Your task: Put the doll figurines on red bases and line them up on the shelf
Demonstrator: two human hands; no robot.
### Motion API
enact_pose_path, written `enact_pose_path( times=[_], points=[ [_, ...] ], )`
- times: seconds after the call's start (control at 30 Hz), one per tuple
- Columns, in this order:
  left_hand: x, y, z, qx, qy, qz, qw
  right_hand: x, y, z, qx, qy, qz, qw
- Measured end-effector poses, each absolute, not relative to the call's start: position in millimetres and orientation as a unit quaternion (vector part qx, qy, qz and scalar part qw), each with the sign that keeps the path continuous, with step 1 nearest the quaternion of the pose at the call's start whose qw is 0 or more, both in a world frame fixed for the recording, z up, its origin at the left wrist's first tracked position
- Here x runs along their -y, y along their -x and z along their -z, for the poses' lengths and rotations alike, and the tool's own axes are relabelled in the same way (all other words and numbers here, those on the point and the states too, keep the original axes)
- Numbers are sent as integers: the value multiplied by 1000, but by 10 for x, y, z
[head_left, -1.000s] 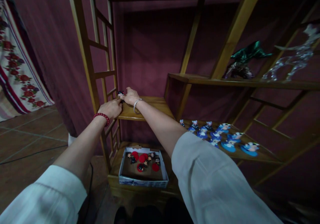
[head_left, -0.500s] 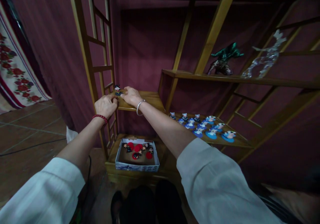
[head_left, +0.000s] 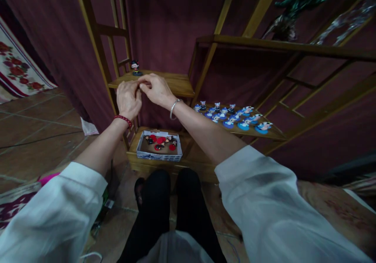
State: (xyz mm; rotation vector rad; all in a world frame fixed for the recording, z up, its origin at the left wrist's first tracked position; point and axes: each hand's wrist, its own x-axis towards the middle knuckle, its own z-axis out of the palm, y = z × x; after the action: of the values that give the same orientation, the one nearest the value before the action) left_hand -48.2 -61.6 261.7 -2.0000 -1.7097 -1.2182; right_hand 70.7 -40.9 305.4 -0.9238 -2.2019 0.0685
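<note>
A small black-haired figurine [head_left: 135,68] stands upright on a dark round base near the left end of the upper wooden shelf [head_left: 179,83]. Just in front of it, my left hand [head_left: 128,99] and my right hand [head_left: 158,91] come together at the fingertips by the shelf's front edge. Both are apart from the figurine. The left fingers curl inward, their tips partly hidden. Thumb and fingers of the right hand bend into a pinch against the left fingers. Whatever lies between them, if anything, is too small to see.
Below, an open cardboard box [head_left: 160,157] holds several figurines with red bases. Rows of blue-based figurines [head_left: 232,121] stand on a lower shelf at right. A green sculpture [head_left: 299,4] and a clear glass one [head_left: 346,18] occupy the higher right shelf.
My right hand has drawn back from beside the figurine, and my hands now meet at the fingertips. The figurine stays standing on the shelf. The view has tilted down.
</note>
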Motion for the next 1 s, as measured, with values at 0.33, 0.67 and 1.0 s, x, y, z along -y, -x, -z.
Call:
enact_pose_path(
  times=[0.33,0.67,1.0],
  points=[
    [857,195,-2244,567,673,453,143,837,-879,-2623,852,353,-53,383],
    [821,106,-1891,536,668,508,91,673,-854,-2143,842,306,-120,428],
    [703,-160,-853,656,681,298,-136,528,-1075,-1091,809,476,-174,300]
  ],
)
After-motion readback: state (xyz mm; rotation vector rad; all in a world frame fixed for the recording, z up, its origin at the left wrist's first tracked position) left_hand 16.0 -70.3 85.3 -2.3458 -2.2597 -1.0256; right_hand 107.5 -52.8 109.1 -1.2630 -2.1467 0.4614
